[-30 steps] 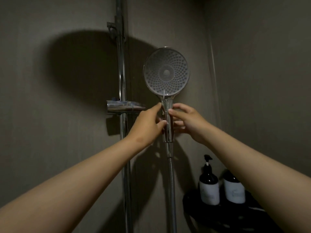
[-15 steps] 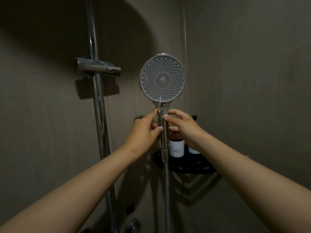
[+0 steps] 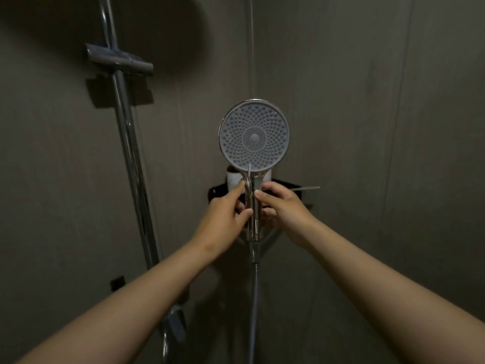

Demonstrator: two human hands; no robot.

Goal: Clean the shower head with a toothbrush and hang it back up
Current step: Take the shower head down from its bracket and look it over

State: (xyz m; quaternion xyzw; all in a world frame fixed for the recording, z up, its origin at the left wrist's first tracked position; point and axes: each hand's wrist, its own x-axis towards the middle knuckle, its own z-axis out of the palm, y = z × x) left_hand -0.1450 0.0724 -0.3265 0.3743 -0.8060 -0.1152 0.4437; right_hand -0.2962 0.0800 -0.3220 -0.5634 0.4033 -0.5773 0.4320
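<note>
The round shower head (image 3: pixel 254 136) faces me, its grey nozzle plate upright above a chrome handle (image 3: pixel 253 206). Both hands grip that handle in the middle of the view: my left hand (image 3: pixel 223 214) from the left, my right hand (image 3: pixel 282 208) from the right. A metal hose (image 3: pixel 254 306) hangs straight down from the handle. The chrome holder bracket (image 3: pixel 119 60) sits on the vertical slide rail (image 3: pixel 131 158) at the upper left, apart from the shower head. A thin pale stick (image 3: pixel 305 188), perhaps the toothbrush, pokes out right of my right hand.
A black corner shelf (image 3: pixel 217 193) with a white-labelled bottle (image 3: pixel 233 177) sits behind the shower head. Grey walls meet in a corner (image 3: pixel 250 48) above it. Tap fittings (image 3: pixel 174 327) are at the rail's lower end.
The shower head has come down and away from the holder bracket, held by both hands throughout. The view has tilted down, so the bracket and rail now sit higher and further left.
</note>
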